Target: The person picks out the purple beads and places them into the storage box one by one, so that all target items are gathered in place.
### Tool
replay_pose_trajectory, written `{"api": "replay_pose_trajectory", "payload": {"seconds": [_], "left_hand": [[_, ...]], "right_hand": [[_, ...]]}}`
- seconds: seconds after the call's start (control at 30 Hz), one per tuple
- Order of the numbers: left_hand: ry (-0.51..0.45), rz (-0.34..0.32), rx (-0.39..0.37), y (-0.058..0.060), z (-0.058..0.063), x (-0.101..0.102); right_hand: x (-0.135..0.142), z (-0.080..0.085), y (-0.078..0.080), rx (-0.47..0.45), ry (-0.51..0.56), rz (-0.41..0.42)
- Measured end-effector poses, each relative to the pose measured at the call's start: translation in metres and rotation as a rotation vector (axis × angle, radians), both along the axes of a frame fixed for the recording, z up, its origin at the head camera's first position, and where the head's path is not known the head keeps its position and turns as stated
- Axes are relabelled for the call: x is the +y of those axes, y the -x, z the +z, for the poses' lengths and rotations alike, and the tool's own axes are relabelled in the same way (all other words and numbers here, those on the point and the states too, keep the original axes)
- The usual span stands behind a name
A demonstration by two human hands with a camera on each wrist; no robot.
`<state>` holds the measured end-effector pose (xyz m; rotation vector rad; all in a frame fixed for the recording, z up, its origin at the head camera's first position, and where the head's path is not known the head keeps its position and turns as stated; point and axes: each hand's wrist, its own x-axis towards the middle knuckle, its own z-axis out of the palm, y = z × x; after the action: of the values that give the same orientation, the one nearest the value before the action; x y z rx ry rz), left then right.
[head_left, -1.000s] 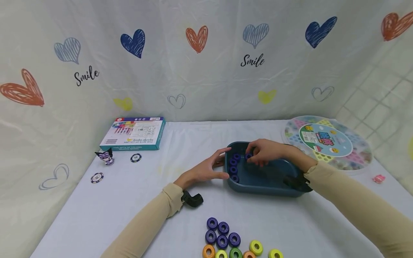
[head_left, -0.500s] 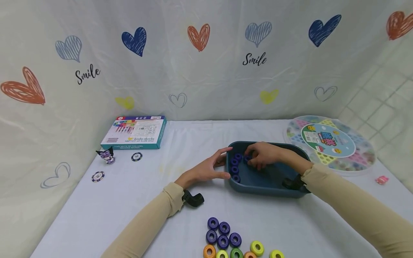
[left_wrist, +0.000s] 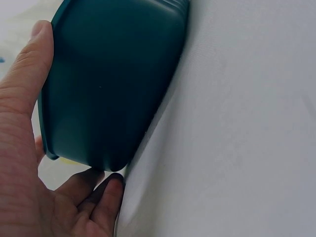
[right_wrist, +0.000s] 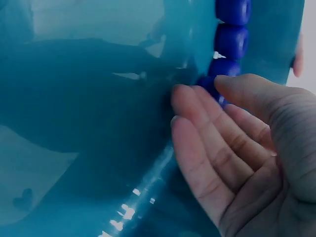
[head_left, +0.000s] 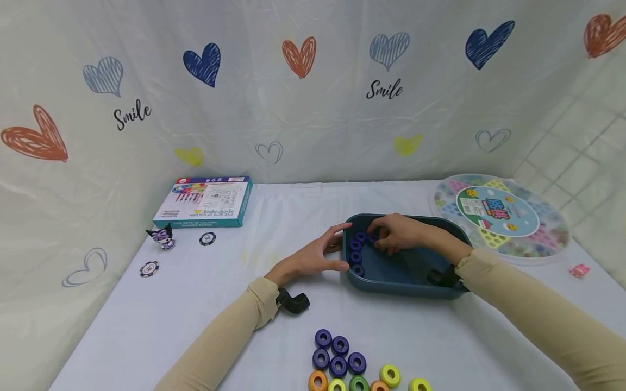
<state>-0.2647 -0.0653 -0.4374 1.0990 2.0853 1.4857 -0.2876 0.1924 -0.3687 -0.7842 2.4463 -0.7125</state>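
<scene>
A dark teal tray rests on the white-covered table. At its left end my left hand holds the end wall, the thumb at the near part and fingers round the far corner. In the left wrist view the thumb lies along the tray wall and bent fingertips meet its corner. Inside the tray, several purple ring beads line the left wall. My right hand reaches in and pinches another purple bead beside the far end of that row; the fingers partly cover it.
More purple beads lie on the near table, with orange, yellow and green ones. A teal-edged box, a small figurine and chips stand left. A round game board lies right, behind the tray.
My right hand has shifted slightly left with the purple bead, closer to the row at the tray's left wall. The left hand has kept its place on the tray.
</scene>
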Motion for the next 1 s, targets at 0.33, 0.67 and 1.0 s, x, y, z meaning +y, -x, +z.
{"api": "replay_pose_trajectory", "payload": {"seconds": [0.33,0.67,1.0], "left_hand": [[-0.026,-0.022,-0.002,0.001,-0.001,0.001],[0.012,0.007,-0.013,-0.001,0.003,-0.001],[-0.022,-0.020,-0.006,-0.003,0.007,-0.001]], "right_hand": [[0.003,0.036,-0.021,0.131,-0.040,0.034],[-0.024,0.041,-0.096,0.436,0.135,0.170],[-0.051,0.004,-0.153,0.171,0.189,0.360]]}}
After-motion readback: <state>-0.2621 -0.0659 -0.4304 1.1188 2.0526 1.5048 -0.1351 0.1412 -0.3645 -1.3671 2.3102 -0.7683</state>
